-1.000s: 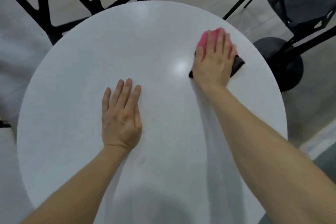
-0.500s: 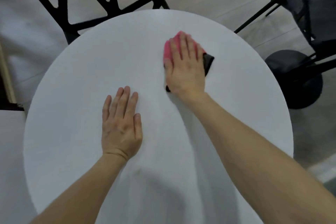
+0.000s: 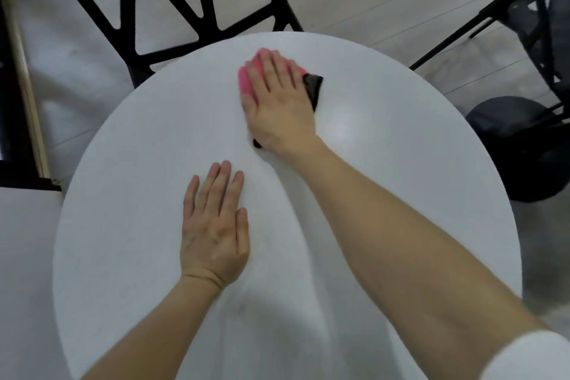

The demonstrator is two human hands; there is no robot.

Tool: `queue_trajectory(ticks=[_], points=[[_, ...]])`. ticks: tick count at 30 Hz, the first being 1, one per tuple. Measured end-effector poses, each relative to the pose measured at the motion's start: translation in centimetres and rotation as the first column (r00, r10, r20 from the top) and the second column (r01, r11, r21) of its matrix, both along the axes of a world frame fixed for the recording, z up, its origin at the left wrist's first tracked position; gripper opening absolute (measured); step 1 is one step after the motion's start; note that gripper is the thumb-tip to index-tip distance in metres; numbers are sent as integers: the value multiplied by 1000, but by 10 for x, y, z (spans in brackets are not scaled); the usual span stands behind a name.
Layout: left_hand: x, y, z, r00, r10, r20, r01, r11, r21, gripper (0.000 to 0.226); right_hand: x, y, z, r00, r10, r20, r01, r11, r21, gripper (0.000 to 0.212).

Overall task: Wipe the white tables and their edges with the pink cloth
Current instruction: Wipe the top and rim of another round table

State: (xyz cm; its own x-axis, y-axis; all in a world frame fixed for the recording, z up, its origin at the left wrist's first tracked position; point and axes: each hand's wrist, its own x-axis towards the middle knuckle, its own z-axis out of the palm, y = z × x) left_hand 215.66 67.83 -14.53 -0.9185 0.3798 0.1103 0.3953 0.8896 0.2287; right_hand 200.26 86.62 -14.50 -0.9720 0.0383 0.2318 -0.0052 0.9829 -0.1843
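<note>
While our left hand (image 3: 214,225) rests flat on the round white table (image 3: 385,163), our right hand (image 3: 279,102) presses straight fingers onto the folded pink cloth (image 3: 245,83), well beyond it.

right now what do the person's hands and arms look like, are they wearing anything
No gloves, rings or watch show on the left hand or the right hand. Both forearms are uncovered. A white sleeve shows only high on the right arm, at the picture's lower right corner.
</note>
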Motion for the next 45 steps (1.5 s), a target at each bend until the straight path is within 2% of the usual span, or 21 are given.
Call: queue_trajectory(ticks=[3,5,9,12,14,15,16,18,21,23,25,28,31,34,35,36,37,40,42,43,45], points=[[0,-1,0,1000,-1,-5,1,1000,-20,61,-6,-29,7,963,266,49,-262,963,-66,62],[-1,-2,-1,1000,0,-13,0,1000,-27,61,15,8,1,970,242,-7,-241,964,-112,58],[2,1,-1,1000,7,-10,-7,1000,-12,61,124,127,5,978,-207,33,209,975,-71,58],[0,0,0,1000,4,-7,-4,1000,-1,60,176,161,13,825,-559,82,563,826,-26,60],[0,-1,-1,1000,7,5,-7,1000,-8,60,150,128,13,720,-693,49,694,719,-30,58],[1,-1,-1,1000,10,11,-10,1000,-12,60,125,104,13,733,-680,18,680,732,-41,58],[1,-1,-1,1000,13,13,-13,1000,-14,60,98,75,14,798,-603,16,603,796,-63,57],[-1,-1,1,1000,16,12,-16,1000,-10,59,56,17,14,944,-326,53,329,942,-70,56],[-2,3,2,1000,21,1,-21,1000,-14,59,48,-9,14,998,-28,58,33,995,-94,57],[-3,2,2,1000,19,7,-18,999,-27,59,80,15,7,999,-37,3,37,991,-126,58],[-3,3,3,1000,23,11,-23,999,-31,59,135,55,3,980,-197,0,196,974,-116,57],[-1,8,5,1000,10,22,-10,1000,-26,61,238,111,6,869,-492,59,494,868,-41,60],[-1,8,5,1000,2,26,-1,1000,-25,59,301,117,7,703,-693,161,703,711,-6,65],[3,-10,18,990,-118,71,115,992,44,52,287,90,7,489,-858,155,869,495,-6,68],[4,-27,27,981,-181,76,176,982,62,51,264,65,9,462,-873,153,885,465,-20,68],[5,-52,34,971,-228,77,224,973,57,50,233,31,12,505,-849,159,862,507,-31,68],[8,-82,41,966,-248,67,246,969,38,48,201,-15,13,603,-782,157,795,605,-39,67],[14,-175,56,990,-141,17,142,989,-47,46,131,-190,12,908,-372,192,385,922,-38,63],[20,-222,58,999,-46,29,49,993,-104,48,126,-265,16,959,-100,264,123,990,-73,63],[21,-236,56,999,-29,29,32,993,-113,48,134,-274,17,966,-46,254,72,993,-94,62],[22,-242,47,996,-75,45,80,991,-107,46,163,-243,12,993,-44,108,60,986,-153,56]])
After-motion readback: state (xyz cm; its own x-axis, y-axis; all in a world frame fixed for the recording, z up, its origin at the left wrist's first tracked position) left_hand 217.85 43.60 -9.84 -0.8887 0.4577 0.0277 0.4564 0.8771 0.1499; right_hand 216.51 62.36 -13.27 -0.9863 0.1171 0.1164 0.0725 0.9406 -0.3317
